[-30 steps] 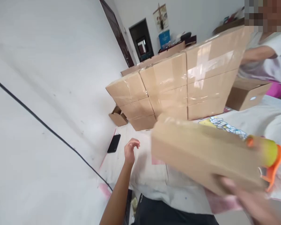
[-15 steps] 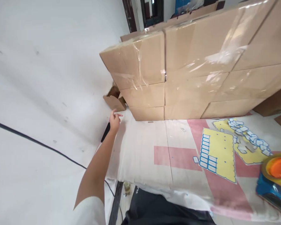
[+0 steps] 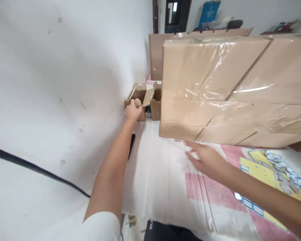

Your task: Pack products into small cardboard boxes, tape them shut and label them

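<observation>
My left hand is closed on the near flap of a small open cardboard box that sits against the white wall, just left of a stack of taped brown cartons. My right hand hovers open and empty, fingers spread and blurred, over the cloth-covered table in front of the stack's bottom carton. A black phone lies on the table, partly hidden under my left forearm.
A white wall runs along the left with a black cable on it. Yellow and blue sticker sheets lie at the right on the pink and white cloth. A dark doorway and more cartons stand behind.
My left hand reached past the phone and took hold of the small open box's flap. My right hand, earlier carrying a carton, then out of sight, now appears empty over the table. The view moved closer.
</observation>
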`<action>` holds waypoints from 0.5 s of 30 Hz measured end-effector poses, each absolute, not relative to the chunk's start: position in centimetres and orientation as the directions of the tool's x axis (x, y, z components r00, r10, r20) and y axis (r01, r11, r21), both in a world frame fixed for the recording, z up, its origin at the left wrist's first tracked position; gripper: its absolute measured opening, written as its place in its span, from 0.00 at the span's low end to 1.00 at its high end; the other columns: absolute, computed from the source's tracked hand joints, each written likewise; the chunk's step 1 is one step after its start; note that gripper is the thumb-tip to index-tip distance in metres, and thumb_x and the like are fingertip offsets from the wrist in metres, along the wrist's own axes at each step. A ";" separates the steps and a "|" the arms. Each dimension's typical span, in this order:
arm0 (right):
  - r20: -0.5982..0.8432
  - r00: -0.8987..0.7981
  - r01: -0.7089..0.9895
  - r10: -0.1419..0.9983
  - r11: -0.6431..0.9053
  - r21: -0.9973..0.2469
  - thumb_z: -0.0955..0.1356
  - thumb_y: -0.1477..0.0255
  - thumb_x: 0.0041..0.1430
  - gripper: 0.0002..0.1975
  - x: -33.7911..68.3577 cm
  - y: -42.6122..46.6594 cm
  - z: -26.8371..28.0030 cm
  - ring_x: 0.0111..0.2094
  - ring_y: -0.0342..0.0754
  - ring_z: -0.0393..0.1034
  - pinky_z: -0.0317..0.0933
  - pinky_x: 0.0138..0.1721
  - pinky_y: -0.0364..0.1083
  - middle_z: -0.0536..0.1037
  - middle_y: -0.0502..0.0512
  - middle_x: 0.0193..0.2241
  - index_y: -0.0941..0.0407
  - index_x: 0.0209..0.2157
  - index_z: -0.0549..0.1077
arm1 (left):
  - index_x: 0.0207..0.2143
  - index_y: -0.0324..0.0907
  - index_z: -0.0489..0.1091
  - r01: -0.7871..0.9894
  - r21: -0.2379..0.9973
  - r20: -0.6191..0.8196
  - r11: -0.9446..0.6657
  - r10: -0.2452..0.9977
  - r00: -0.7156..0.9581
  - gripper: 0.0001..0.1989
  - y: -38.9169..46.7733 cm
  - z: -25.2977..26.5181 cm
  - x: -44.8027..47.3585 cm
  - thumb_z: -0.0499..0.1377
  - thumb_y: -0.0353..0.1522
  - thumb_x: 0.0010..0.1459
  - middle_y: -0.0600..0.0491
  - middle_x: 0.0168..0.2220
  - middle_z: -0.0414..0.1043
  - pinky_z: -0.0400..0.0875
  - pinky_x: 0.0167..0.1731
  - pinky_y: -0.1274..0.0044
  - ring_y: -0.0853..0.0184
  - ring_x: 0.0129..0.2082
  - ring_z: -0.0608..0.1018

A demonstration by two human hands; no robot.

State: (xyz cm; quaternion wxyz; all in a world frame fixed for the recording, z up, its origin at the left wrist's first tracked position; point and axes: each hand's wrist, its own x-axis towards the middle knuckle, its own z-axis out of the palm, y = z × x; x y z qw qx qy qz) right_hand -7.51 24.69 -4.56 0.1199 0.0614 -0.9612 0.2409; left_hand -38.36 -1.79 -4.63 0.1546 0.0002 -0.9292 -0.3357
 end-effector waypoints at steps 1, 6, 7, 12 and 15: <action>0.191 -0.971 -0.225 -0.147 0.834 -0.503 0.65 0.67 0.64 0.22 -10.8 20.7 -5.1 0.46 0.60 0.79 0.70 0.48 0.57 0.81 0.63 0.50 0.51 0.59 0.72 | 0.53 0.42 0.67 0.097 0.619 0.276 0.779 -0.100 -0.956 0.20 -2.1 -4.9 -38.4 0.62 0.37 0.59 0.38 0.43 0.77 0.69 0.47 0.59 0.46 0.48 0.78; -0.059 -0.998 0.058 0.028 0.796 -0.602 0.68 0.82 0.57 0.40 -27.7 6.6 -8.6 0.61 0.65 0.67 0.66 0.56 0.54 0.42 0.78 0.72 0.68 0.70 0.52 | 0.55 0.46 0.63 0.161 0.605 0.273 0.780 -0.013 -0.962 0.20 -3.5 -5.9 -38.4 0.58 0.40 0.63 0.42 0.42 0.78 0.70 0.43 0.67 0.51 0.45 0.80; -0.061 -0.994 0.105 0.085 0.791 -0.602 0.67 0.81 0.59 0.42 -30.2 5.6 -9.0 0.64 0.65 0.63 0.65 0.57 0.54 0.38 0.79 0.72 0.69 0.71 0.47 | 0.55 0.46 0.63 0.177 0.601 0.277 0.780 0.005 -0.961 0.20 -3.6 -6.0 -38.5 0.57 0.41 0.64 0.42 0.41 0.78 0.69 0.42 0.68 0.52 0.44 0.80; -0.057 -0.947 0.283 0.315 0.743 -0.606 0.56 0.77 0.71 0.32 -38.0 5.8 -9.6 0.65 0.59 0.62 0.62 0.60 0.57 0.49 0.76 0.71 0.60 0.73 0.41 | 0.52 0.47 0.64 0.226 0.563 0.297 0.795 0.061 -0.953 0.16 -4.2 -6.0 -39.9 0.57 0.39 0.64 0.45 0.37 0.79 0.68 0.37 0.71 0.54 0.39 0.81; -0.087 -0.919 0.362 0.385 0.732 -0.577 0.54 0.79 0.71 0.31 -40.3 6.5 -10.2 0.57 0.60 0.72 0.66 0.55 0.59 0.55 0.83 0.67 0.60 0.73 0.43 | 0.49 0.48 0.66 0.245 0.535 0.296 0.808 0.092 -0.951 0.13 -4.6 -6.8 -40.5 0.57 0.31 0.61 0.48 0.33 0.78 0.67 0.34 0.72 0.55 0.34 0.80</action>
